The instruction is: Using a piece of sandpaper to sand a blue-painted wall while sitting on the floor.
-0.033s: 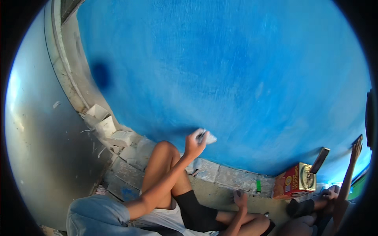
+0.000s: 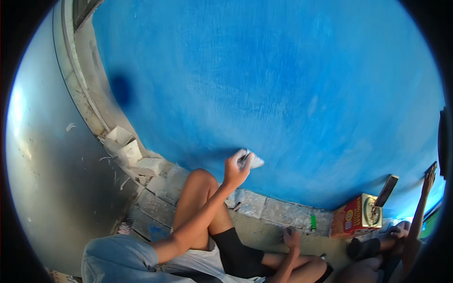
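My left hand (image 2: 238,170) is closed around a folded whitish sheet (image 2: 256,162), with a dark patch showing between the fingers. The sheet's free edge lies at the lower part of a blue wall (image 2: 264,85) in front of me; exact contact cannot be told. Beside my bent right knee, my right hand (image 2: 292,238) is closed and lowered over the floor. A small dark thing shows at its fingertips, too unclear to name. My left arm reaches across in front of my raised left knee.
White block-like pieces (image 2: 130,152) lie at the wall's left corner beside a shiny metal panel (image 2: 61,179). Grey bricks (image 2: 278,212) line the wall's foot. To the right stands a red and gold tin (image 2: 351,217) with a phone-like dark slab (image 2: 388,190). Another person's hand (image 2: 429,178) touches the wall.
The whole view has shifted very slightly to the right. My left hand with the sheet is a touch higher; my right hand keeps its place by the knee.
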Available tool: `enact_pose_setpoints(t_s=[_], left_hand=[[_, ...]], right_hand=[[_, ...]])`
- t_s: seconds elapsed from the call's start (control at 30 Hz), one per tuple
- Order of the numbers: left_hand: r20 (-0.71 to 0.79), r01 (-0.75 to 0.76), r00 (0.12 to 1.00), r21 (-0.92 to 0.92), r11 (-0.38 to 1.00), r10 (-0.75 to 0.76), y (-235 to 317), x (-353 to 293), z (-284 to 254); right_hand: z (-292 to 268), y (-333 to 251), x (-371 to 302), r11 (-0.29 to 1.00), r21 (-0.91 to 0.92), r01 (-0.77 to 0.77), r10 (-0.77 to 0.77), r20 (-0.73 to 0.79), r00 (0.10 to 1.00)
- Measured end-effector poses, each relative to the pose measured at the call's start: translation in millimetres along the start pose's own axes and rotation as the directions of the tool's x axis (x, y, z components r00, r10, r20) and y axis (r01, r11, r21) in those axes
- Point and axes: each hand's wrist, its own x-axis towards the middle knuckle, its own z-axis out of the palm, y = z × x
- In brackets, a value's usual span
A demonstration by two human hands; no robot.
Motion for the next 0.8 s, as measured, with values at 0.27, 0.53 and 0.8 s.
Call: enact_pose_setpoints(t_s=[0.27, 0.53, 0.8], left_hand=[[0.171, 0.025, 0.983, 0.242, 0.97, -0.067, 8, -20, -10], [-0.02, -0.01, 1.0, 0.121, 0.993, 0.013, -2, 29, -27], [0.148, -0.016, 0.988, 0.333, 0.943, -0.035, 3, 0, -44]], right_hand=[[9, 17, 4, 0.986, 0.14, -0.086, 0.082, 0.035, 0.996], [8, 14, 6, 0.989, 0.106, -0.106, 0.1, 0.059, 0.993], [5, 15, 5, 0.98, 0.152, -0.13, 0.119, 0.082, 0.99]])
